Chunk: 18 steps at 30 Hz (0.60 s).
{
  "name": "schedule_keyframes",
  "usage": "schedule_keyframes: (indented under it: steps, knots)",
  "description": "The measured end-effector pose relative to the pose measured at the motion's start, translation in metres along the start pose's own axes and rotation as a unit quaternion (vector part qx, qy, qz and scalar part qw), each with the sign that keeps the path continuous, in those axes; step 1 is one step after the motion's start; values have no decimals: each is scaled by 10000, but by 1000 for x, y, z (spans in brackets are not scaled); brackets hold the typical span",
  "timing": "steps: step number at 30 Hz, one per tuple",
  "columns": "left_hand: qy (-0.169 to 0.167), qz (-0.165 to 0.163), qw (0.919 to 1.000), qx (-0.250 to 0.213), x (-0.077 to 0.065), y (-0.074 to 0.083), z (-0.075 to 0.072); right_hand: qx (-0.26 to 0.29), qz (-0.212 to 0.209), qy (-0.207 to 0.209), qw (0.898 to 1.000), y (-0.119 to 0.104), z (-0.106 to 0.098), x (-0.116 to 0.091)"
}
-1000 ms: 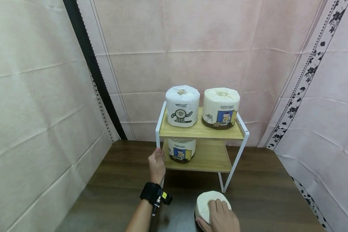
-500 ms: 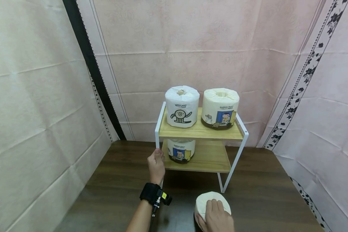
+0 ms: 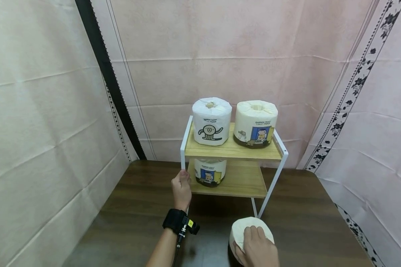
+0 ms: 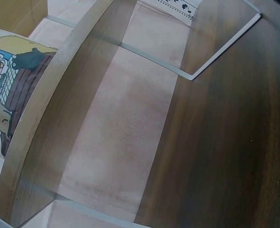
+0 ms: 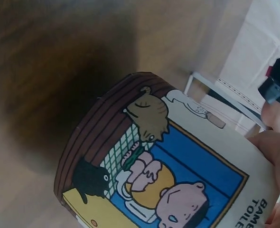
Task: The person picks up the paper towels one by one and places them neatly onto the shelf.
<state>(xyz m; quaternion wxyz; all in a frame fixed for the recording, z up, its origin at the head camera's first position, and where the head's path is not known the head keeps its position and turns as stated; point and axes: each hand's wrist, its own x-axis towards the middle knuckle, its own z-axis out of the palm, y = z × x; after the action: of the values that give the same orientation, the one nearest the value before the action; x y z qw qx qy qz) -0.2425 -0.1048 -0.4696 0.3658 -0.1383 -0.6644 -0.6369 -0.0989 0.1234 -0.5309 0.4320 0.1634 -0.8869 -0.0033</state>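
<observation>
My left hand [image 3: 181, 190] grips the left white metal leg of a two-tier shelf [image 3: 233, 151] with wooden boards. At the front of the table, my right hand [image 3: 260, 247] holds a wrapped toilet roll [image 3: 250, 223] from above, fingers bent at its top. In the right wrist view this toilet roll [image 5: 178, 156] shows a printed cartoon with cats and a brown band. On the top board stand a white toilet roll [image 3: 211, 122] on the left and a cream one [image 3: 255, 124] on the right. Another toilet roll [image 3: 209, 173] stands at the left of the lower board.
The shelf stands on a dark wooden table [image 3: 127, 226]. Its front right leg [image 3: 270, 185] comes down just behind the held roll. Pale cloth curtains [image 3: 167, 81] hang behind and on both sides. A cable runs from the left wrist camera [image 3: 192, 227].
My right hand and its toilet roll have shifted slightly right and closer to the shelf's front right leg. The left hand keeps its grip on the shelf.
</observation>
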Motion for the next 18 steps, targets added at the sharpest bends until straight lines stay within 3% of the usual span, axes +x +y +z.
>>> schedule_keyframes:
  steps: [18]
  knots:
    - [55, -75, 10000, -15, 0, 0, 1, 190, 170, -1017, 9945, 13, -36, 29]
